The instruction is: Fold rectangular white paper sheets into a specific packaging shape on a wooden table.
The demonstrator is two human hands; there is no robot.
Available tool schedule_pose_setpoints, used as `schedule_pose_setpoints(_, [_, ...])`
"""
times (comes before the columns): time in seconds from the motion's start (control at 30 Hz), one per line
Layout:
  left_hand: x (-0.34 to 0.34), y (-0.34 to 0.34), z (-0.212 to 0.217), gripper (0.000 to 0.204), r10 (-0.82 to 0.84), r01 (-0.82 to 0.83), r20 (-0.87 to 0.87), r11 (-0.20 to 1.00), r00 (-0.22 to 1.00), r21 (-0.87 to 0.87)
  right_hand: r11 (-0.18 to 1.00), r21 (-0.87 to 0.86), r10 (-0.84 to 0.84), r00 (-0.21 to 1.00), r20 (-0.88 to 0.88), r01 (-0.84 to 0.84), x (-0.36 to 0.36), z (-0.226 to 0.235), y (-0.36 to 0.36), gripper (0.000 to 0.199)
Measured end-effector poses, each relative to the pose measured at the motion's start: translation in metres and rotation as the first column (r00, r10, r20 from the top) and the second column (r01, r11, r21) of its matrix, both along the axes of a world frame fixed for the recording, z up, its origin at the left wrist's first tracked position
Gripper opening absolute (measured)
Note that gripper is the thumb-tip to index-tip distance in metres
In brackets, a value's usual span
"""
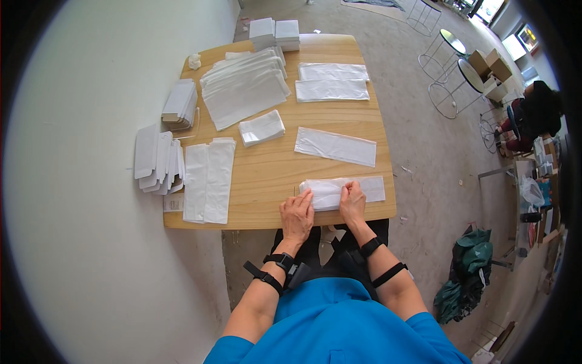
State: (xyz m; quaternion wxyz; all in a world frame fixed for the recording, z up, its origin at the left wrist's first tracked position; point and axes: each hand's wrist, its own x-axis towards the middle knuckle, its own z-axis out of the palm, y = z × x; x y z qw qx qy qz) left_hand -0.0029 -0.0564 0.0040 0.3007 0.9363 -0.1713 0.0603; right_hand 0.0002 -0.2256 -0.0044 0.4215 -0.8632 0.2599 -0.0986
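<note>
At the near edge of the wooden table (264, 173), folded white sheets (328, 199) are pinched by the right hand (353, 204) and touched at their left end by the left hand (297, 217), whose grip cannot be told; skewed layers could be caused by uneven pulling.

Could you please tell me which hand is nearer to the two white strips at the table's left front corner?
Left. The left hand is to the right of the strips, apart from them; the right hand is farther right, beyond the left hand.

2 hands (296, 217), 1 wood tbl (260, 176), 4 wht box piles (262, 33)
</note>
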Motion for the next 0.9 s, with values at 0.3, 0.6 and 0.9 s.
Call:
schedule_pose_setpoints(0.3, [-0.002,0.002,-0.002,0.033,-0.003,0.003,-0.041,1.000,0.999,0.006,1.000,-0.014,0.025,0.996,-0.082,-0.026,0.006,0.000,-0.002,0.013])
schedule_pose_setpoints(0.6, [-0.001,0.004,-0.005,0.033,0.006,-0.012,-0.120,0.999,0.993,-0.049,0.993,-0.003,-0.115,0.992,0.042,0.116,-0.017,0.005,-0.042,0.020])
schedule_pose_setpoints(0.9, [0.004,0.006,0.007,0.058,-0.046,0.047,-0.176,0.999,0.983,-0.002,0.827,-0.370,0.476,0.878,0.059,-0.423,-0.027,0.038,-0.053,0.068])
